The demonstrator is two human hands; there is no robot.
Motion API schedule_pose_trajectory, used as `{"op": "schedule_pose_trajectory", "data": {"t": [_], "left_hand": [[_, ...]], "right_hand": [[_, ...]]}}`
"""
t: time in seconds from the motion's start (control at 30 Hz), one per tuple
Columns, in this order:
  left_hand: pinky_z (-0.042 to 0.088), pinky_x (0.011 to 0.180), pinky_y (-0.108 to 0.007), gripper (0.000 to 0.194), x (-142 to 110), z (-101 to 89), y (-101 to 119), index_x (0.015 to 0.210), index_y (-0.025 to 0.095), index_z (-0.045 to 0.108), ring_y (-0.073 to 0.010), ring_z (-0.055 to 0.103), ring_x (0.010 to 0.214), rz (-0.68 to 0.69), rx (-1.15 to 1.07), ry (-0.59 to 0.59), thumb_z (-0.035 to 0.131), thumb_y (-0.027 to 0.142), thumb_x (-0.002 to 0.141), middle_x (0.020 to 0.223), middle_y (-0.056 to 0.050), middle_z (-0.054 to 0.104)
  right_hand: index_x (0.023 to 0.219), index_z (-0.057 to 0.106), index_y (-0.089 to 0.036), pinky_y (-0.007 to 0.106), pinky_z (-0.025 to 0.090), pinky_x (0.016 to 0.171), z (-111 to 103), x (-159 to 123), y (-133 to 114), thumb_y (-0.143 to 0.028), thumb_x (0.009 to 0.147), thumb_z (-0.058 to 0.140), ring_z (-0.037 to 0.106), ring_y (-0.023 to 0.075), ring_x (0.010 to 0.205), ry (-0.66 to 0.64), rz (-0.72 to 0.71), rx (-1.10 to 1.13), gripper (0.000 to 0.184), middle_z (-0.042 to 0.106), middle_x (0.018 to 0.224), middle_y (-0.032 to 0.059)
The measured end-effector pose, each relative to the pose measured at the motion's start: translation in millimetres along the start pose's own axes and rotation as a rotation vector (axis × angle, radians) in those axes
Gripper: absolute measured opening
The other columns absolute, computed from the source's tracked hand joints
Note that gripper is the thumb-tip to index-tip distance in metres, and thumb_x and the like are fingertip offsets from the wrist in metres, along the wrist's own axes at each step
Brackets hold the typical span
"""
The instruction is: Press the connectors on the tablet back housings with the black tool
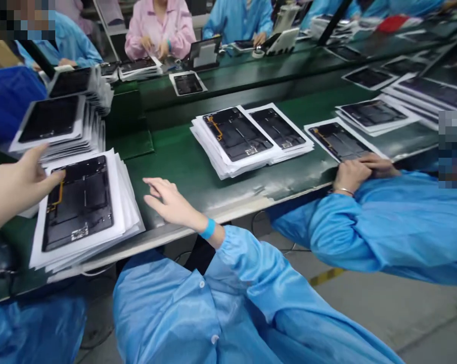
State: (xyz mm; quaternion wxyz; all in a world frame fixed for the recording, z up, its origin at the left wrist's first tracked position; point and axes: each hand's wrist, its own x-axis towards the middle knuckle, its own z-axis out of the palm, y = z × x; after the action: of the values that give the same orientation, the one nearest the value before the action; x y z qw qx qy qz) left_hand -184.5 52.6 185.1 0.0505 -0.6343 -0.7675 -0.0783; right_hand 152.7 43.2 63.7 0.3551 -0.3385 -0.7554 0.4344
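My left hand (24, 174) enters from the left edge, its fingertips resting on the top edge of a stack of dark tablet back panels on white sheets (79, 205). The top panel (77, 207) has a gold flex cable and a small label. My right hand (170, 199) hovers with fingers apart over the green bench surface (168, 172), just to the right of that stack and touching nothing I can make out. A second stack of panels (236, 134) lies farther along the bench.
A co-worker's hands (361, 172) in blue sleeves rest on a panel (338, 141) at right. More panel stacks (50, 119) lean at far left. A second green belt (232, 76) runs behind, with several workers beyond it. Grey floor shows below.
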Motion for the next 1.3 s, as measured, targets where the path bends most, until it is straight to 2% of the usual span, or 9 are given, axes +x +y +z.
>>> {"op": "schedule_pose_trajectory", "data": {"t": [0.13,0.23,0.33,0.43,0.6,0.7,0.83,1.0,1.3], "left_hand": [[0.05,0.119,-0.053,0.061,46,-4.0,154,0.149,0.018,0.076,-0.0355,0.074,0.115,0.092,-0.286,-0.24,0.07,0.029,0.09,0.105,-0.008,0.081],[0.055,0.09,-0.029,0.029,82,25.6,262,0.118,0.018,0.084,-0.019,0.071,0.089,0.14,-0.484,-0.358,0.061,0.026,0.103,0.105,-0.005,0.082],[0.045,0.063,-0.025,0.03,102,67.1,334,0.098,0.013,0.079,-0.0147,0.06,0.065,0.083,-0.643,-0.412,0.058,0.03,0.11,0.083,-0.007,0.075],[0.048,0.061,-0.024,0.031,107,99.2,372,0.096,0.013,0.074,-0.0121,0.058,0.064,0.014,-0.746,-0.403,0.066,0.038,0.113,0.08,-0.003,0.07],[0.065,0.076,-0.029,0.027,105,115.8,385,0.117,0.014,0.073,-0.0142,0.071,0.085,-0.066,-0.929,-0.356,0.077,0.04,0.111,0.105,-0.003,0.074],[0.06,0.068,-0.023,0.022,91,118.7,376,0.112,0.013,0.072,-0.011,0.066,0.076,-0.104,-1.086,-0.337,0.077,0.034,0.11,0.098,-0.001,0.071],[0.042,0.05,-0.016,0.027,48,132.0,354,0.084,0.015,0.063,-0.0077,0.057,0.059,-0.165,-1.326,-0.289,0.069,0.021,0.109,0.076,0.001,0.064],[0.058,0.062,-0.019,0.024,-4,152.0,333,0.087,0.022,0.055,-0.0122,0.072,0.066,-0.277,-1.615,-0.177,0.068,0.031,0.104,0.077,0.002,0.067],[0.061,0.067,-0.021,0.018,-9,155.7,351,0.103,0.023,0.063,-0.0144,0.076,0.074,-0.324,-1.827,-0.117,0.079,0.026,0.096,0.088,0.001,0.077]], "right_hand": [[0.118,0.074,-0.023,0.038,0.056,0.103,-46,-75,33,-0.046,0.105,0.066,0.071,0.0213,0.098,0.209,0.225,0.395,0.028,0.066,0.091,0.0002],[0.108,0.077,-0.024,0.037,0.057,0.099,-72,-115,46,-0.055,0.101,0.071,0.072,0.0217,0.101,0.349,0.299,0.458,0.032,0.077,0.103,0.0045],[0.098,0.076,-0.024,0.038,0.057,0.099,-88,-144,51,-0.059,0.099,0.073,0.073,0.0217,0.099,0.446,0.325,0.453,0.035,0.08,0.109,0.0066],[0.09,0.074,-0.024,0.038,0.055,0.096,-100,-166,55,-0.062,0.097,0.076,0.073,0.0227,0.097,0.534,0.362,0.463,0.038,0.082,0.102,0.0068],[0.087,0.076,-0.024,0.036,0.055,0.088,-114,-175,62,-0.062,0.093,0.082,0.073,0.0208,0.09,0.64,0.377,0.519,0.04,0.084,0.103,0.007],[0.088,0.074,-0.023,0.035,0.057,0.084,-121,-165,68,-0.064,0.092,0.083,0.075,0.0201,0.09,0.719,0.344,0.563,0.042,0.083,0.102,0.0069],[0.093,0.066,-0.025,0.032,0.061,0.079,-134,-143,83,-0.066,0.089,0.085,0.078,0.0185,0.091,0.868,0.294,0.628,0.046,0.079,0.099,0.0042],[0.09,0.047,-0.029,0.027,0.062,0.068,-161,-112,106,-0.07,0.078,0.091,0.074,0.0127,0.076,1.053,0.209,0.688,0.061,0.067,0.088,-0.0048],[0.085,0.035,-0.031,0.024,0.053,0.061,-188,-74,111,-0.064,0.067,0.099,0.055,0.0095,0.068,1.189,0.156,0.64,0.075,0.044,0.075,-0.0115]]}}
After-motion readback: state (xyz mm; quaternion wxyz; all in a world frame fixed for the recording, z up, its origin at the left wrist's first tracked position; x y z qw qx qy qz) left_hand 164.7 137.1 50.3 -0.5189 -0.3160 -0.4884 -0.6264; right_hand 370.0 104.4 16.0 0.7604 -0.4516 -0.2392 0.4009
